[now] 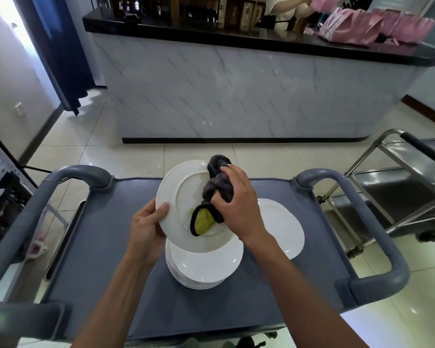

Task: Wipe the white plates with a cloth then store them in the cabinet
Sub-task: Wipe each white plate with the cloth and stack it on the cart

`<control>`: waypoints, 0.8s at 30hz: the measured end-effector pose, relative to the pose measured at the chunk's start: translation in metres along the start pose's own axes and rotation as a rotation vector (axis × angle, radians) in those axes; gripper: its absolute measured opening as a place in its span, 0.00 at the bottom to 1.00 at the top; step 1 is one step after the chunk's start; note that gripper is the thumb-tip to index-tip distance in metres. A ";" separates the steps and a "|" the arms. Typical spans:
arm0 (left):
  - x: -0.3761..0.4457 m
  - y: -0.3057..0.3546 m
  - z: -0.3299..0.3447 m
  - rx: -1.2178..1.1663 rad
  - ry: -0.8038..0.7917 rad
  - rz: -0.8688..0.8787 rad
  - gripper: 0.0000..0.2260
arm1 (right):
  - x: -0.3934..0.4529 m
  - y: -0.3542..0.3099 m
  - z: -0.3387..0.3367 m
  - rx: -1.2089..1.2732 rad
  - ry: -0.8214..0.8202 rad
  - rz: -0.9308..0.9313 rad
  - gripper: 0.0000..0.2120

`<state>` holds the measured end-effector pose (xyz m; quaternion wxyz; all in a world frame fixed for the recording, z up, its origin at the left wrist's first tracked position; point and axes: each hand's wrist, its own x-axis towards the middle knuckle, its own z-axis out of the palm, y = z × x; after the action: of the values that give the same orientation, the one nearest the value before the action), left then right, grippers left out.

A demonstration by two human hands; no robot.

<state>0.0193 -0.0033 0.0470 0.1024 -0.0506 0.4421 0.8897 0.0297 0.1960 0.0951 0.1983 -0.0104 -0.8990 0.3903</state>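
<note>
- Standing across the far side of the room, a marble-fronted counter [236, 91] with a dark top carries pink bags [377, 28]; no cabinet for storing plates can be made out from here.
- To the right, a steel trolley [397, 187] waits beside the work area.
- Nearest, a grey cart [111, 247] serves as the work surface, its flat top keeping the crockery within easy reach.
- A stack of white plates [204, 267] sits at the middle of the cart top, probably those awaiting wiping; a single plate [284, 227] lies just right of it, set apart, perhaps already done.
- One held plate [183, 197] is lifted above the stack and tilted toward the wearer, so its face is open to the cloth.
- The left hand [146, 229] grips that plate's near-left rim, thumb on top and fingers curled underneath, steadying it against the rubbing.
- The right hand [234, 197] is closed around a bunched grey cloth [216, 182] with a yellow-green underside, pressing it onto the plate's right part.
- Judging by this, wiping is under way and storing has not begun.
</note>
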 end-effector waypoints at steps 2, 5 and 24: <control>-0.001 -0.004 0.001 -0.034 0.025 -0.016 0.15 | -0.001 0.002 0.000 0.026 0.019 0.049 0.26; -0.002 -0.010 0.002 -0.054 0.067 -0.036 0.13 | -0.006 0.005 0.000 0.025 -0.004 0.081 0.27; 0.002 -0.013 0.014 0.078 0.138 0.003 0.09 | -0.065 -0.018 0.027 -0.098 -0.083 -0.218 0.25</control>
<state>0.0202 0.0158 0.0456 0.0722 -0.1071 0.4825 0.8663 0.0819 0.1531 0.0689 0.2015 0.0936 -0.9203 0.3220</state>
